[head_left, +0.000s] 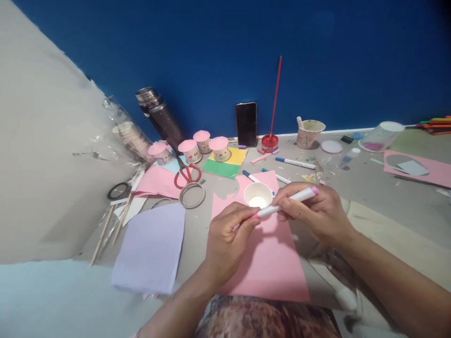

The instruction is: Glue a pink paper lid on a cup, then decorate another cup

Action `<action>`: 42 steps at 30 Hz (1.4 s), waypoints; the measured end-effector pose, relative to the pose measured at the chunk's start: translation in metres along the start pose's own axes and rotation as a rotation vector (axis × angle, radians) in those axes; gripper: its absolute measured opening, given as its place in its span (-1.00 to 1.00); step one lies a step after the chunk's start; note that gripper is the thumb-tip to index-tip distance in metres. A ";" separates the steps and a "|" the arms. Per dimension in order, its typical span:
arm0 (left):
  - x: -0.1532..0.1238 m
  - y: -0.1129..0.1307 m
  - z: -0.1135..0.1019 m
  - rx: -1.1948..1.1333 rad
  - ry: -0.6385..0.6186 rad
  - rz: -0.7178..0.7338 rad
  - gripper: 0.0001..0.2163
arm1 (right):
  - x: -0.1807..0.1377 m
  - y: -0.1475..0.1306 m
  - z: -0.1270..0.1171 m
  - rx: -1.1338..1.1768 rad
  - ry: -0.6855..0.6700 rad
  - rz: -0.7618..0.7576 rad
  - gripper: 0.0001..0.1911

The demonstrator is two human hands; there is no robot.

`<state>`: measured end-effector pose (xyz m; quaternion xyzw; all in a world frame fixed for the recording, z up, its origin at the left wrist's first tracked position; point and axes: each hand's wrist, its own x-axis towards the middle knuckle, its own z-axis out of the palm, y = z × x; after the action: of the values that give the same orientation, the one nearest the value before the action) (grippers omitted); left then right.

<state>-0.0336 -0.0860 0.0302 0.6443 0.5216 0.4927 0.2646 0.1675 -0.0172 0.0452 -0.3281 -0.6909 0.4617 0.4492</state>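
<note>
On my feed, the pink-ended marker (289,201) was slanted just in front of the white paper cup (253,191), to its right. I had the left hand (227,237), in front of the cup and to its left, pinching the marker's lower pink end between thumb and forefinger. The right hand (317,211), in front and to the right, had its thumb and fingers closed round the white barrel; I couldn't tell whether its fingertips touched the cup.

The cup stood upright on a pink sheet (260,267), its open mouth facing me. Just behind it lay a blue-capped marker (248,175); farther back and to the right was another marker (295,163) with a pale barrel, any print too small for me to read.

Well behind the cup and to its left, four small cups (220,155) with pink tops bore red and green drawings, and I could make out no lettering on them. One stood on a green and yellow packet (225,168). Nearer, left of the cup, lay a tape roll (182,197) and red-handled scissors (178,180). A phone (246,124) leaned well behind the cup, its screen dark.
</note>
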 end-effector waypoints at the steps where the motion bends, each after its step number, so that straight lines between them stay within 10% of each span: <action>1: 0.000 0.000 0.001 0.008 0.001 0.001 -0.88 | -0.001 0.001 0.001 -0.002 0.015 0.002 -0.84; 5: -0.001 0.002 -0.007 0.086 -0.044 0.016 -0.85 | -0.003 0.005 0.003 -0.002 0.036 0.016 -0.82; 9: -0.021 -0.016 -0.059 0.439 0.006 0.027 -0.64 | 0.000 0.006 -0.002 0.047 0.143 0.087 -0.72; 16: -0.087 -0.098 -0.158 1.120 -0.006 -0.457 -0.34 | 0.009 0.023 -0.012 0.061 0.365 0.249 -0.71; 23: -0.094 -0.132 -0.142 1.209 -0.035 -0.370 -0.28 | 0.015 0.026 -0.009 0.183 0.381 0.333 -0.61; 42: -0.027 -0.121 -0.152 1.058 -0.011 -0.366 -0.38 | 0.035 0.038 -0.036 0.328 0.549 0.290 -0.58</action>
<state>-0.2213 -0.0997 -0.0259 0.5908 0.7997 0.1064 -0.0111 0.1888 0.0393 0.0272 -0.4582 -0.4072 0.5204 0.5946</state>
